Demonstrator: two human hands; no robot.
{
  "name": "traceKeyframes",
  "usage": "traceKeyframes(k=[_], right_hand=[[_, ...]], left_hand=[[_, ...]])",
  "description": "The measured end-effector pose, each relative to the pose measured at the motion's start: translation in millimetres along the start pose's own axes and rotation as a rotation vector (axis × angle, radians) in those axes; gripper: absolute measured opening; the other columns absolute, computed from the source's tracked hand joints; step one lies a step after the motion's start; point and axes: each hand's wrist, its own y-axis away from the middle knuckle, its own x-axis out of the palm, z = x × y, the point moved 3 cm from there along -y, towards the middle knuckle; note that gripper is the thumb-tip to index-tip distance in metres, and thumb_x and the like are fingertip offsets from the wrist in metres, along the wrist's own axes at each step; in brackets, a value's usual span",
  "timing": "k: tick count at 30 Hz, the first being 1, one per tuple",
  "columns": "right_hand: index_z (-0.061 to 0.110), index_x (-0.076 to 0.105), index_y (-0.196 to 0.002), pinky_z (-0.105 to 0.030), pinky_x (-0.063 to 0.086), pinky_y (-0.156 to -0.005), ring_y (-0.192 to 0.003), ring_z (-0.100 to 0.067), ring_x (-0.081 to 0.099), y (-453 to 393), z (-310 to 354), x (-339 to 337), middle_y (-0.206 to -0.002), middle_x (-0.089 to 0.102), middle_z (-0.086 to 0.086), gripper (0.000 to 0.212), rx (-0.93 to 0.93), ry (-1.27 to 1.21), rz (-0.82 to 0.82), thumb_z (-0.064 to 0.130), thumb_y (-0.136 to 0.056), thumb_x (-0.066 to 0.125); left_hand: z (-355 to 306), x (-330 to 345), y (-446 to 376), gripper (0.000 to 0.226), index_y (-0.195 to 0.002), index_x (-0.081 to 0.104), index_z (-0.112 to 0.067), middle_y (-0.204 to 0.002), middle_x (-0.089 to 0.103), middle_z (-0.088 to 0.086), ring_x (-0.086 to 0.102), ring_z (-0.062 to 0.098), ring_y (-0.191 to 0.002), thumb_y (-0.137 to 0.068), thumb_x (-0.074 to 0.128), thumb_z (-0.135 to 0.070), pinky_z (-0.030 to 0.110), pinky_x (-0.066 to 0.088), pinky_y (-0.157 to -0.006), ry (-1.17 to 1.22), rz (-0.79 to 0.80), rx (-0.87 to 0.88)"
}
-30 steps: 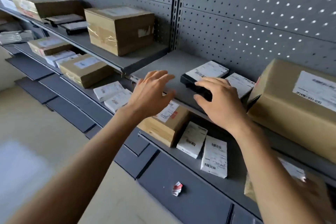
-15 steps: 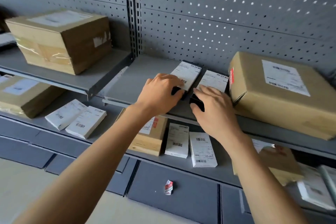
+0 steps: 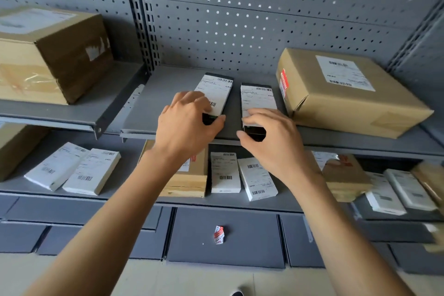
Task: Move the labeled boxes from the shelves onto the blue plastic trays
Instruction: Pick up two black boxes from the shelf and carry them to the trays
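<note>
Head view takes in a grey metal shelving unit with a perforated back panel [image 3: 264, 19], and no blue plastic trays are visible anywhere in it, so the destination is out of sight. On the upper shelf [image 3: 168, 94] sit a large brown cardboard carton with tape [image 3: 52, 55] at the left and a wide flat tan cardboard box with a white shipping label [image 3: 348, 89] at the right. Between them lie two slim black boxes with white labels, side by side and apart: the left black box [image 3: 217, 91] and the right black box [image 3: 258, 101]. The lower shelf [image 3: 28, 187] carries several small white labeled boxes [image 3: 74, 168] and a brown cardboard parcel [image 3: 189, 180]; a crumpled red-and-white sticker [image 3: 219, 234] lies on a dark panel below. Since a second ago the left hand [image 3: 185, 127] has come across from open air to the near end of the left black box, its grip narrow with thumb and fingers pinching that end. The right hand [image 3: 271, 142], already on the right black box earlier, now curls round its near end, which overhangs the shelf edge. Both boxes rest on the shelf, so the lift appears about to begin, one box per hand.
</note>
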Motion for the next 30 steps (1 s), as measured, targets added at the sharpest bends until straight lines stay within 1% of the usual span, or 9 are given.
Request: traceKeyframes(k=[4, 6, 9, 12, 15, 18, 22, 25, 30], right_hand=[[0.014, 0.071, -0.111, -0.04, 0.047, -0.102, -0.118, -0.016, 0.059, 11.3, 5.7, -0.4, -0.12, 0.068, 0.004, 0.032, 0.002, -0.011, -0.062, 0.028, -0.083, 0.07], [0.013, 0.069, -0.119, -0.04, 0.044, -0.106, -0.125, -0.02, 0.053, 15.9, 7.9, 0.1, -0.13, 0.063, -0.001, 0.041, 0.036, 0.039, -0.095, 0.032, -0.083, 0.067], [0.019, 0.066, -0.127, -0.047, 0.037, -0.109, -0.138, -0.027, 0.04, 23.5, 9.6, 1.0, -0.148, 0.049, -0.004, 0.048, 0.152, 0.149, -0.095, 0.042, -0.085, 0.064], [0.026, 0.065, -0.129, -0.053, 0.036, -0.105, -0.14, -0.032, 0.036, 30.1, 7.9, 5.2, -0.156, 0.039, -0.004, 0.044, 0.236, 0.203, -0.097, 0.038, -0.087, 0.063], [0.027, 0.062, -0.131, -0.055, 0.039, -0.104, -0.136, -0.035, 0.04, 32.0, 6.8, 10.1, -0.156, 0.039, -0.004, 0.045, 0.268, 0.225, -0.098, 0.034, -0.086, 0.056], [0.03, 0.061, -0.133, -0.056, 0.038, -0.107, -0.134, -0.038, 0.042, 32.4, 5.8, 12.8, -0.154, 0.041, -0.003, 0.046, 0.288, 0.237, -0.111, 0.039, -0.088, 0.055], [0.032, 0.058, -0.138, -0.054, 0.039, -0.107, -0.128, -0.04, 0.045, 35.9, 3.0, 15.1, -0.153, 0.042, -0.004, 0.044, 0.284, 0.26, -0.104, 0.039, -0.094, 0.058], [0.032, 0.057, -0.139, -0.051, 0.042, -0.103, -0.124, -0.04, 0.045, 40.1, 5.7, 14.2, -0.154, 0.042, -0.004, 0.044, 0.279, 0.259, -0.12, 0.037, -0.096, 0.059], [0.027, 0.06, -0.138, -0.049, 0.046, -0.098, -0.123, -0.037, 0.041, 47.6, 14.1, 11.3, -0.151, 0.044, -0.007, 0.044, 0.231, 0.225, -0.207, 0.031, -0.094, 0.064]], left_hand=[[0.2, -0.9, 4.0, 0.043, -0.11, 0.066, -0.022, -0.13, 0.062, -0.005, 0.049, 0.021, -0.128, -0.085, 0.069, -0.057, 0.042, 0.047, -0.09, 0.004, 0.023, 0.008], [2.8, 1.7, 5.7, 0.047, -0.121, 0.064, -0.026, -0.135, 0.059, -0.005, 0.049, 0.023, -0.129, -0.086, 0.067, -0.057, 0.044, 0.046, -0.095, -0.006, 0.037, 0.021], [6.8, 4.4, 6.9, 0.053, -0.134, 0.06, -0.032, -0.145, 0.053, -0.002, 0.05, 0.029, -0.13, -0.088, 0.062, -0.059, 0.048, 0.045, -0.102, -0.035, 0.06, 0.026], [8.2, 3.6, 7.4, 0.047, -0.13, 0.063, -0.034, -0.144, 0.054, -0.002, 0.053, 0.03, -0.127, -0.09, 0.061, -0.057, 0.048, 0.043, -0.103, -0.031, 0.071, 0.038], [9.3, 0.7, 9.1, 0.045, -0.131, 0.065, -0.036, -0.145, 0.054, 0.0, 0.051, 0.031, -0.128, -0.09, 0.061, -0.054, 0.048, 0.041, -0.105, -0.018, 0.083, 0.037], [9.0, -1.0, 11.6, 0.045, -0.134, 0.063, -0.038, -0.148, 0.05, 0.002, 0.05, 0.035, -0.128, -0.09, 0.061, -0.05, 0.05, 0.04, -0.105, -0.019, 0.104, 0.031], [9.1, -5.1, 15.0, 0.041, -0.13, 0.066, -0.037, -0.146, 0.053, 0.003, 0.053, 0.036, -0.124, -0.09, 0.062, -0.047, 0.048, 0.043, -0.102, -0.008, 0.105, 0.044], [12.0, -10.8, 19.8, 0.04, -0.13, 0.067, -0.036, -0.146, 0.052, 0.001, 0.05, 0.034, -0.127, -0.092, 0.063, -0.045, 0.047, 0.047, -0.099, 0.038, 0.108, 0.031], [18.2, -20.0, 33.5, 0.038, -0.131, 0.066, -0.035, -0.146, 0.05, -0.002, 0.045, 0.027, -0.131, -0.094, 0.065, -0.042, 0.044, 0.05, -0.089, 0.097, 0.085, 0.029]])
